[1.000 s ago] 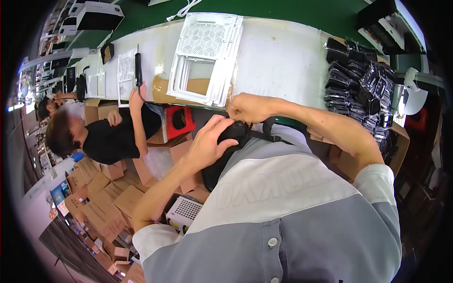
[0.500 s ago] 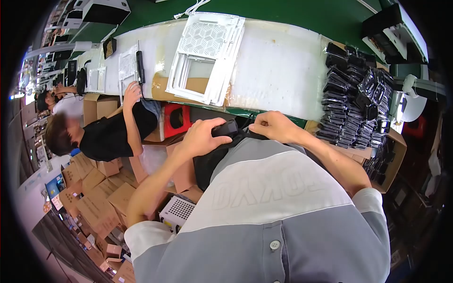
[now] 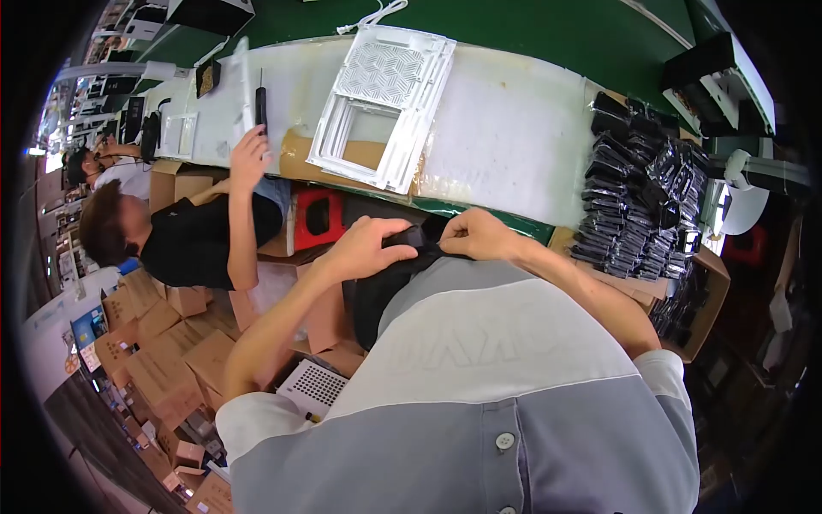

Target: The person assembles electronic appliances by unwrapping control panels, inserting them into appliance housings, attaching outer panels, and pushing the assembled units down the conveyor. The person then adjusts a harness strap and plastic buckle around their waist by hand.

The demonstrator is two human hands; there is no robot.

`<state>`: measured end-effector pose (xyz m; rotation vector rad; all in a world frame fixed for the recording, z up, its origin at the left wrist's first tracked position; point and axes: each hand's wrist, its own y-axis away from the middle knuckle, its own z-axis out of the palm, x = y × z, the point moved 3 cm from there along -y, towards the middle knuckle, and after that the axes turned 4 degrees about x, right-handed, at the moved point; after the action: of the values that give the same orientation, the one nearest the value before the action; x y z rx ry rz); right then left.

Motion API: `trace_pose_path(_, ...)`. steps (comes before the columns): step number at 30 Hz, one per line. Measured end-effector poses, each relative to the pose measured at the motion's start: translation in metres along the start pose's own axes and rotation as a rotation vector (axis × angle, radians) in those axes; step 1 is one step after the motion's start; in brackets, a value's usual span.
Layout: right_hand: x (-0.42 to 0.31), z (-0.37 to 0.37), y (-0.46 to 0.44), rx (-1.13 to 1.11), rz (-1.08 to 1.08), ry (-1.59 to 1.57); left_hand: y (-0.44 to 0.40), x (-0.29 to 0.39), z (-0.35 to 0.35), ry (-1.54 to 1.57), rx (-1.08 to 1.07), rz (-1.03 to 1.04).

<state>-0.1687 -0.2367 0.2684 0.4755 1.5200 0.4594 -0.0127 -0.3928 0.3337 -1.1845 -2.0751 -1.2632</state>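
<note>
My left hand is closed around a small black block-shaped object just above my lap, thumb and fingers on its sides. Beside it, my right hand is curled in a pinch at the black object's right side. What lies between its fingertips is dark and mostly hidden. Black cloth shows below my left hand. Both hands are in front of the bench edge, below a stack of white frame panels with a patterned mesh section.
A pile of black items in clear plastic stands at the right end of the white-topped bench. To my left a co-worker in black handles a white panel near a black screwdriver. Cardboard boxes lie behind.
My right hand has shifted slightly left, closer to my left hand, and the black object is more covered. The co-worker's white panel has been tilted up on edge.
</note>
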Motion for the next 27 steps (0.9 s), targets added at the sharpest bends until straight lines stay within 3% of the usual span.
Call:
trace_pose_path(3,-0.007,0.009,-0.007,0.016,-0.061,0.065,0.01,-0.01,-0.002,0.04,-0.096,-0.136)
trace_pose_path(4,-0.008,0.008,-0.006,0.019,-0.056,0.108,0.008,-0.017,0.001,0.131,-0.114,-0.083)
trace_pose_path(6,-0.008,0.004,0.0,0.035,-0.07,0.095,-0.009,-0.023,-0.007,0.32,-0.323,-0.174)
trace_pose_path(8,-0.006,0.005,0.004,0.022,-0.079,0.02,-0.033,-0.029,0.0,0.74,-0.298,-0.454)
trace_pose_path(9,0.005,0.011,-0.003,0.026,-0.121,0.017,-0.044,-0.035,0.015,0.599,-0.347,-0.487)
trace_pose_path(10,-0.005,0.01,0.001,0.005,-0.112,0.083,-0.057,-0.06,0.035,0.482,-0.519,-0.027)
trace_pose_path(12,-0.005,0.017,0.002,-0.012,-0.28,0.061,-0.039,-0.064,0.047,0.264,-0.424,0.041)
trace_pose_path(14,-0.014,0.03,0.001,-0.128,-0.216,0.127,-0.002,-0.026,0.029,0.169,-0.552,-0.223)
trace_pose_path(16,-0.035,0.053,-0.002,-0.259,-0.222,0.357,0.045,-0.1,0.059,0.147,-0.57,-0.223)
trace_pose_path(17,-0.044,0.066,-0.003,-0.282,-0.307,0.382,0.04,-0.094,0.058,0.141,-0.571,-0.22)
trace_pose_path(19,-0.058,0.1,-0.01,-0.342,-0.432,0.475,0.097,-0.092,0.085,0.034,-0.5,-0.172)
trace_pose_path(24,-0.079,0.173,-0.026,-0.541,-0.584,0.57,0.098,-0.059,0.127,-0.2,-0.362,-0.027)
trace_pose_path(27,-0.087,0.171,-0.033,-0.431,-0.693,0.514,0.08,-0.047,0.122,-0.355,-0.262,0.083)
